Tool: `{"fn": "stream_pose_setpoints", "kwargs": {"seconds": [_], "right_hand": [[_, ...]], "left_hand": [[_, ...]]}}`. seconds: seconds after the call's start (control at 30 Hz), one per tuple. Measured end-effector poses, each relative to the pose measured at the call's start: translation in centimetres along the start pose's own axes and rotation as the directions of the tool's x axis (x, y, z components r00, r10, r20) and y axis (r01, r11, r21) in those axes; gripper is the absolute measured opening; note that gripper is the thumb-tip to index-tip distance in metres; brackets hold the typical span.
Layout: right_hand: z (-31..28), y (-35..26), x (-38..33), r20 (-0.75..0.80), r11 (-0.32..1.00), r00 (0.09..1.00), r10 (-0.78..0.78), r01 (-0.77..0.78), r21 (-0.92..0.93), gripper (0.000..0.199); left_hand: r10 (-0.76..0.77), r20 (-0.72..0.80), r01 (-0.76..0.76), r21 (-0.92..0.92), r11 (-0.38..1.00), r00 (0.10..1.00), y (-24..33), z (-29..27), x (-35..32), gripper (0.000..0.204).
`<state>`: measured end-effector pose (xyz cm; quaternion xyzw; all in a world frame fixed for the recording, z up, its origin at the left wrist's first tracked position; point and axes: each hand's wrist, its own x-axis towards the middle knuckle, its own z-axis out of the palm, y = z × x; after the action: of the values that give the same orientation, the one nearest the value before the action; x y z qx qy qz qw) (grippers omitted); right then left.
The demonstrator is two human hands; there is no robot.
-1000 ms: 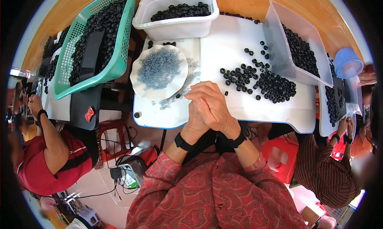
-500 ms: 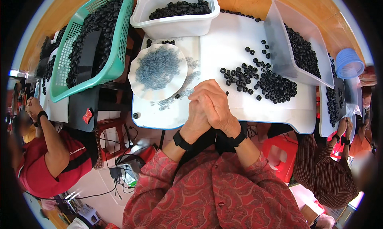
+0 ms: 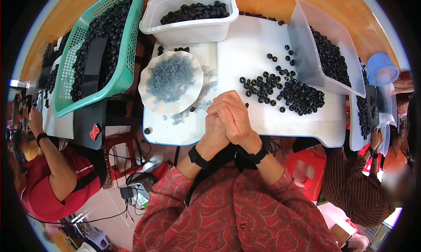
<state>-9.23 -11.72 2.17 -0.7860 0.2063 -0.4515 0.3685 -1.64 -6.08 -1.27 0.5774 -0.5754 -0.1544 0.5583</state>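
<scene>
Since the earlier frame your clasped hands have stayed pressed together at the near edge of the white table (image 3: 307, 125), with little change in position. Your left hand (image 3: 215, 131) and right hand (image 3: 234, 118) are clenched around each other; whether they enclose any part cannot be told, since the palms are hidden. Each wrist carries a black band. Just left of your hands, small clear rings lie scattered on the table, and beyond them sits a white scalloped plate (image 3: 151, 96) holding a heap of the same clear rings (image 3: 169, 78). To the right of your hands, a loose pile of black rings (image 3: 291, 94) rests on the table, apart from your fingers. Farther right, a clear tilted bin (image 3: 307, 54) holds more black rings. At the far edge stands a white tub (image 3: 193, 30) of black rings. At far left, a green basket (image 3: 125, 72) is filled with black rings.
</scene>
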Motion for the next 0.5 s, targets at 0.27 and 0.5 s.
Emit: {"fn": "stream_pose_setpoints", "kwargs": {"seconds": [0.27,0.5], "right_hand": [[0.3,-2.5,-0.1,-0.111,1.000,0.994,0.011,-0.013,-0.021,0.017],[-1.4,-2.1,-3.5,-0.286,0.973,0.933,0.216,-0.229,-0.010,0.016]], "left_hand": [[0.053,0.009,-0.053,0.045,0.998,0.999,-0.3,-1.3,0.0,0.016],[-0.363,-0.050,0.315,-0.398,0.861,0.930,1.8,-3.5,1.0,0.013]]}}
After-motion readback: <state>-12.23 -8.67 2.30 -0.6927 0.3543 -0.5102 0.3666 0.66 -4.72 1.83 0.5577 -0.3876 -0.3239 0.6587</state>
